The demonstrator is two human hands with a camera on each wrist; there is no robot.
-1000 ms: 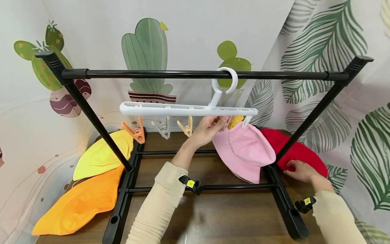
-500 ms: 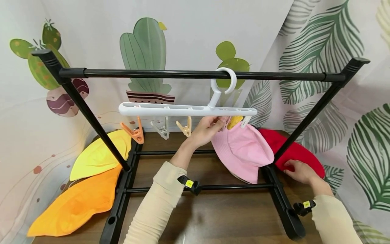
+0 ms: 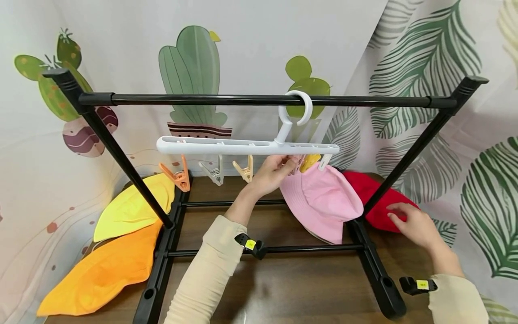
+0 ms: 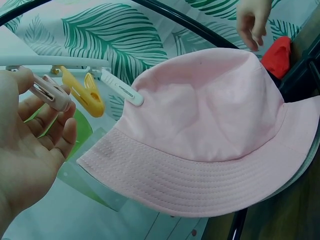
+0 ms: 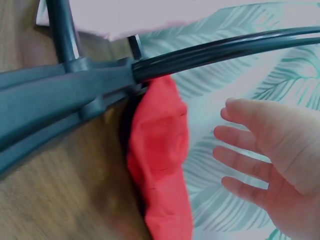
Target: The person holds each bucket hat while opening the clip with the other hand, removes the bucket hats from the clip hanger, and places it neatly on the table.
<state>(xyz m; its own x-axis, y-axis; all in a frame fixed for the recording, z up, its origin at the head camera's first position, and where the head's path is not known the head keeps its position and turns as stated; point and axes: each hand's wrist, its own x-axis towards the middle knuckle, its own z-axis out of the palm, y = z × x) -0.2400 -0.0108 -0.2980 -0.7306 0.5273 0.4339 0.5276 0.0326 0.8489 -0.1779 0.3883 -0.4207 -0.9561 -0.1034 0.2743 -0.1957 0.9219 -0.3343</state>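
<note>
A white hanger (image 3: pixel 243 146) hooks over the black rack's top bar, with colored clips along its underside. My left hand (image 3: pixel 270 174) pinches a pale pink clip (image 4: pixel 50 92) under the hanger. Beside it are a yellow clip (image 4: pixel 85 92) and a white clip (image 4: pixel 122 89), whose tip meets the crown of the pink bucket hat (image 3: pixel 323 198). The pink hat hangs brim down toward the left. My right hand (image 3: pixel 414 222) is apart from the red hat (image 5: pixel 162 160), its fingers loosely spread and holding nothing. The red hat lies behind the rack's right leg.
The black rack (image 3: pixel 226 99) stands on a brown wooden table (image 3: pixel 307 288). An orange clip (image 3: pixel 180 175), a grey clip (image 3: pixel 216 171) and a cream clip (image 3: pixel 246 168) hang at left. A yellow hat (image 3: pixel 135 207) and an orange hat (image 3: pixel 105 270) lie by the left leg.
My right hand has lifted off the red hat and shifted slightly right. The left hand stays at the pale pink clip, and the pink hat has not visibly moved.
</note>
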